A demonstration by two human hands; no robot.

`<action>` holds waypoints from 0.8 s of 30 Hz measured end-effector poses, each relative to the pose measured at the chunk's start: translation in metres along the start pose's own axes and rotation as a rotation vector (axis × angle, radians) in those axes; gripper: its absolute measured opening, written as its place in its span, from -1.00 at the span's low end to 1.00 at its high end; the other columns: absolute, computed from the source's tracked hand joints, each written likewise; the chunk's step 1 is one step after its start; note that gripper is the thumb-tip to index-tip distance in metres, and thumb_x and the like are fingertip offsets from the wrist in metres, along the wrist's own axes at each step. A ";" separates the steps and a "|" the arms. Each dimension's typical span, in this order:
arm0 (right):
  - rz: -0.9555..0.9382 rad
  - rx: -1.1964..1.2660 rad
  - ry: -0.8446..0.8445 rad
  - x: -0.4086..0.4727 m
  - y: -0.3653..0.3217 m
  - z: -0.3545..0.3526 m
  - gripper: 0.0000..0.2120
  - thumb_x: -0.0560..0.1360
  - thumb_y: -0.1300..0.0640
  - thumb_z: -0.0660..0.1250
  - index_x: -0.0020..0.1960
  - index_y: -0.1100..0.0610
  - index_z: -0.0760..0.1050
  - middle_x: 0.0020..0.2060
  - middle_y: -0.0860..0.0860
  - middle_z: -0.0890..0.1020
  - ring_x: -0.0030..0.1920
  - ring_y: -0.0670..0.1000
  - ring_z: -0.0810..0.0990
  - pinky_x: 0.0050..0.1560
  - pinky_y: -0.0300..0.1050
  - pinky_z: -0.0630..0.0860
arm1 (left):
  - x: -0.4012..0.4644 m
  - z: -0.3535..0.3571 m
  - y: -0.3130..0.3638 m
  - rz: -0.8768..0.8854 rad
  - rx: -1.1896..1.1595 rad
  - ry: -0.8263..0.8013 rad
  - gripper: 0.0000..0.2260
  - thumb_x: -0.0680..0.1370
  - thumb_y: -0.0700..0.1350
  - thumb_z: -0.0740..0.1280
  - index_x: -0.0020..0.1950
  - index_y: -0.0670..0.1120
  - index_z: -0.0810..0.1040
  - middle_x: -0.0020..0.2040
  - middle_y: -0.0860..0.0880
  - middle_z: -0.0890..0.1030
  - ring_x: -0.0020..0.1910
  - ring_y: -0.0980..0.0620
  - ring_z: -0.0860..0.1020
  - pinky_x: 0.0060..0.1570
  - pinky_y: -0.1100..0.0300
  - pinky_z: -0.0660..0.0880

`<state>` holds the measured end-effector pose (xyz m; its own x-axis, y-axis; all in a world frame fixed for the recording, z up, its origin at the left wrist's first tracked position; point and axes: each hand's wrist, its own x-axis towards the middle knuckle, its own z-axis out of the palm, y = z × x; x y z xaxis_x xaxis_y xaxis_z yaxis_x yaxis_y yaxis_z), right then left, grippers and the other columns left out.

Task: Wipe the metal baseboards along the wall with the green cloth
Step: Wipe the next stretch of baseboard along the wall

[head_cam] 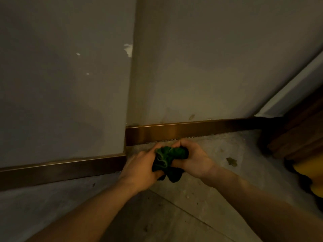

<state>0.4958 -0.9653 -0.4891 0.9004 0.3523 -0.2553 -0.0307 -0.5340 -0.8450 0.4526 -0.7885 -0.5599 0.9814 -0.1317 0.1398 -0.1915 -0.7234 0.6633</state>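
Head view: both hands (139, 169) (193, 158) clutch the bunched green cloth (168, 160), hiding its middle.

Both hands, left hand (141, 167) and right hand (193, 158), are gripping the bunched green cloth (168, 160) just before the metal baseboard (192, 131).

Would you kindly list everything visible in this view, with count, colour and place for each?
Metal baseboard strips: two, bronze-brown, along the wall foot, left one nearer, right one set back.
Painted wall: one, grey, chipped white near the corner edge.
Concrete floor: one, grey, stained, bottom.
Crumpled green cloth: one, dark green, held between both hands.
Wooden frame: one, dark brown, far right.
Yellow object: one, right edge, cut off.
Left hand: gripping the cloth.
Right hand: gripping the cloth.
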 end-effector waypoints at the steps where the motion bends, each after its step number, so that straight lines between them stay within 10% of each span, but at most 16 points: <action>1: 0.002 -0.004 -0.021 -0.003 -0.001 0.000 -0.75 0.37 0.36 0.50 -0.04 0.16 0.52 -0.10 0.10 0.64 -0.10 0.04 0.67 -0.22 -0.11 0.64 | -0.004 -0.004 0.000 0.007 0.050 0.011 -0.36 0.42 0.05 0.52 0.39 0.27 0.26 0.11 0.10 0.66 0.08 0.01 0.62 -0.03 0.05 0.58; 17: -0.205 -0.685 0.017 -0.073 -0.019 0.057 -0.54 0.36 0.03 0.49 0.13 -0.06 0.32 0.05 -0.01 0.47 -0.01 0.17 0.54 -0.18 0.07 0.51 | -0.069 -0.072 0.036 -0.120 0.483 -0.217 -0.63 0.46 -0.02 0.41 0.20 0.09 0.36 0.14 0.00 0.57 0.14 -0.12 0.53 -0.16 0.08 0.23; 24: -0.104 -0.667 -0.082 -0.150 -0.099 0.042 -0.54 0.44 0.04 0.43 0.24 -0.05 0.29 0.11 0.01 0.46 0.08 0.13 0.47 -0.15 0.01 0.43 | -0.106 -0.145 0.108 -0.205 0.430 -0.395 -0.67 0.50 -0.06 0.38 0.22 0.09 0.39 0.10 0.00 0.58 0.11 -0.09 0.53 0.03 0.03 0.41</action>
<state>0.3460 -0.9333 -0.3868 0.8477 0.4703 -0.2453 0.3520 -0.8447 -0.4032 0.3262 -0.7544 -0.3969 0.9443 -0.1426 -0.2966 -0.0565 -0.9582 0.2806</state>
